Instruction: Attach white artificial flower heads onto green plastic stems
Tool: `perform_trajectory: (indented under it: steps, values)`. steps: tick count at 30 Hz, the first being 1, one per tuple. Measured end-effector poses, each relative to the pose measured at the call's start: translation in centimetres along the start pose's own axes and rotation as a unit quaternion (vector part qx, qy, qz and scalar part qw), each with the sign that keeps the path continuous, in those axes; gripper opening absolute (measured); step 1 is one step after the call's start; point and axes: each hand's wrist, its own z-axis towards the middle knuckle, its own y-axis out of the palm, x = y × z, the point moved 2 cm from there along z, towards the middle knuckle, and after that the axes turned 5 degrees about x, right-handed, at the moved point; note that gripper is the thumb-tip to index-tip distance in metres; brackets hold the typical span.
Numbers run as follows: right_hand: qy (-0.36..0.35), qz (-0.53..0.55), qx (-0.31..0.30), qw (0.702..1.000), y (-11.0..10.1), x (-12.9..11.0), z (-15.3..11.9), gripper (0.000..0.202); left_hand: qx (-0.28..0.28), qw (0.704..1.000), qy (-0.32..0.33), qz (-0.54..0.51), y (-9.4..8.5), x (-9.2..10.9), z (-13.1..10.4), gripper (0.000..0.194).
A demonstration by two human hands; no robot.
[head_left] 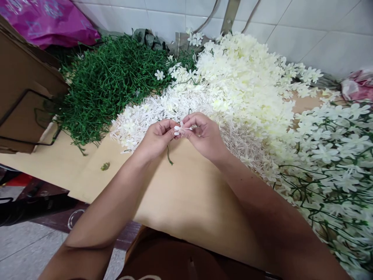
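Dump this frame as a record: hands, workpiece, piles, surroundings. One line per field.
left_hand: left hand, fingertips pinched at workpiece
right_hand: right hand, fingertips pinched at workpiece
workpiece: small white flower piece; exact joint hidden by fingers
below_left_hand: thin green stem
pile_back_left: green stems
pile_back_center_right: cream blossoms
pile_right: white flowers with green stems
surface: tan board
far_left: cardboard box, purple bag

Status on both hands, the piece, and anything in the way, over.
Right hand pinching small white flower piece; left hand at it, grip unclear. Green stem end showing beneath left hand. White flower pile close beyond both hands.
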Motion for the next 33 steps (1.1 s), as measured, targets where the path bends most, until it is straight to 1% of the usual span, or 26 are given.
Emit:
perform_trajectory:
  steps: [2, 5, 7, 10, 13, 15, 16, 18, 20, 22, 24, 26, 30, 33]
  values:
    - [0.047, 0.029, 0.004, 0.998, -0.1, 0.3, 0.2, 0.039, 0.000, 1.000, 0.002, 0.000, -0.2, 0.1, 0.1, 0.037]
    - [0.092, 0.074, -0.030, 0.993, 0.1, 0.5, 0.3, 0.044, -0.003, 1.000, 0.006, 0.009, -0.4, 0.3, 0.1, 0.039]
    - [0.098, 0.092, -0.045, 0.990, 0.2, 0.5, 0.3, 0.042, -0.012, 1.000, 0.010, 0.015, -0.4, 0.3, 0.1, 0.041]
    - [0.094, 0.093, -0.034, 0.991, 0.2, 0.4, 0.3, 0.040, -0.024, 0.999, 0.017, 0.022, -0.4, 0.4, 0.1, 0.043]
    - [0.098, 0.084, -0.031, 0.991, 0.2, 0.2, 0.2, 0.039, -0.016, 0.999, 0.020, 0.027, -0.5, 0.4, 0.1, 0.044]
    - [0.074, 0.051, -0.011, 0.996, 0.1, 0.0, 0.1, 0.037, -0.003, 0.999, 0.020, 0.032, -0.6, 0.4, 0.1, 0.043]
    - [0.047, 0.023, 0.001, 0.999, 0.0, -0.1, 0.1, 0.034, 0.001, 0.999, 0.020, 0.036, -0.7, 0.4, 0.1, 0.042]
    - [-0.030, -0.046, 0.018, 0.998, 0.0, -0.4, 0.0, 0.022, -0.002, 0.999, 0.021, 0.044, -0.8, 0.4, 0.1, 0.039]
    - [-0.097, -0.101, 0.024, 0.990, 0.0, -0.5, -0.1, 0.012, -0.011, 0.998, 0.021, 0.052, -0.8, 0.3, 0.1, 0.035]
    - [-0.114, -0.117, 0.023, 0.986, 0.0, -0.4, -0.2, 0.011, -0.015, 0.998, 0.020, 0.057, -0.7, 0.3, 0.0, 0.031]
    - [-0.087, -0.094, 0.015, 0.992, 0.1, 0.0, -0.2, 0.012, -0.017, 0.998, 0.015, 0.056, -0.6, 0.3, -0.1, 0.030]
    - [-0.040, -0.056, 0.007, 0.998, 0.1, 0.3, -0.2, 0.017, -0.023, 0.998, 0.007, 0.049, -0.4, 0.3, -0.2, 0.030]
    - [0.050, 0.011, 0.001, 0.999, 0.3, 0.7, 0.0, 0.039, -0.023, 0.999, 0.003, 0.032, -0.4, 0.2, -0.2, 0.032]
    - [0.080, 0.042, -0.015, 0.996, 0.5, 0.5, 0.1, 0.042, -0.025, 0.999, 0.004, 0.034, -0.4, 0.0, -0.1, 0.036]
